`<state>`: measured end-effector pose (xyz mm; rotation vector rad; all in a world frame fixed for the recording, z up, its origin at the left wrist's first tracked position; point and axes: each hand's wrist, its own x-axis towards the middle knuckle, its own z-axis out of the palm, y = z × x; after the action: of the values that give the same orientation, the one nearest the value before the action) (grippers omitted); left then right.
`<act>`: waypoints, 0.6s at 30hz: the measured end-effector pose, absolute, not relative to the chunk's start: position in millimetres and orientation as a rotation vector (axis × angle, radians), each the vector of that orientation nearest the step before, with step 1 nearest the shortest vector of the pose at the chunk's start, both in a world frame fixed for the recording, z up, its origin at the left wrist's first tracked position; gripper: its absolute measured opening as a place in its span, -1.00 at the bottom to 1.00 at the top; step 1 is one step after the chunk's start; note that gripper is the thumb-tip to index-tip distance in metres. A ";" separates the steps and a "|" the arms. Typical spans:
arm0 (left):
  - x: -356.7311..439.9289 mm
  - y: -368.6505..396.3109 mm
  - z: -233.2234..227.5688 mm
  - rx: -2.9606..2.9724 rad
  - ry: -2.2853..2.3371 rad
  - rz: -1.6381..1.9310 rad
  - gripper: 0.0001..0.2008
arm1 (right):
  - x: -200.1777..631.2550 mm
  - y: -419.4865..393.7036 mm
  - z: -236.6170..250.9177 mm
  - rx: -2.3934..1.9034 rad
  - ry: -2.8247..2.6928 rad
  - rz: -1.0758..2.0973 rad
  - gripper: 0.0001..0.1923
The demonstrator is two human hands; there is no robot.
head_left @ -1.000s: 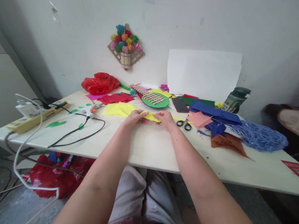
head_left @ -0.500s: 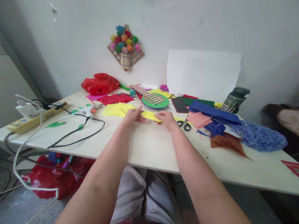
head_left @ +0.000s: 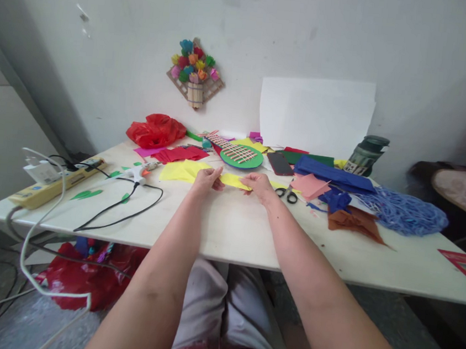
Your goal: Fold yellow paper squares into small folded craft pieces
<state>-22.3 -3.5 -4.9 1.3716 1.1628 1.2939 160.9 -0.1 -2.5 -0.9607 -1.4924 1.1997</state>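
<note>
Yellow paper strip (head_left: 235,181) is pinched at both ends, left hand (head_left: 206,180) and right hand (head_left: 262,186) closed on it with fingertips curled under, near the table's (head_left: 230,235) middle. Its underside and the grip contact are hidden. Scissors (head_left: 287,193) lie just right of the right hand; yellow sheets (head_left: 179,170) lie left. Bare tabletop runs from the hands to the near edge.

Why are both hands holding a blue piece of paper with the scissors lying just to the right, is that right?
Not quite: the paper is yellow, not blue. In the head view, the left hand and right hand hold a yellow piece of paper between them at the table, and the scissors do lie just to the right.
</note>
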 end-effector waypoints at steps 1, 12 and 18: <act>-22.0 -4.2 -4.2 1.361 1.166 1.286 -0.55 | 160.9 -0.5 -2.4 -0.960 -1.500 1.206 -0.74; -21.3 -6.3 -7.4 1.427 0.916 1.218 -0.69 | 165.0 -1.6 -0.9 -0.857 -1.471 1.437 -0.54; -23.4 -5.5 -5.3 1.407 0.956 1.262 -0.68 | 170.8 1.0 -0.9 -0.918 -1.488 1.443 -0.76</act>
<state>-23.4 -5.5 -5.3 1.4069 0.9560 1.2620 170.8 1.0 -0.9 -0.9177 -1.4876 1.4425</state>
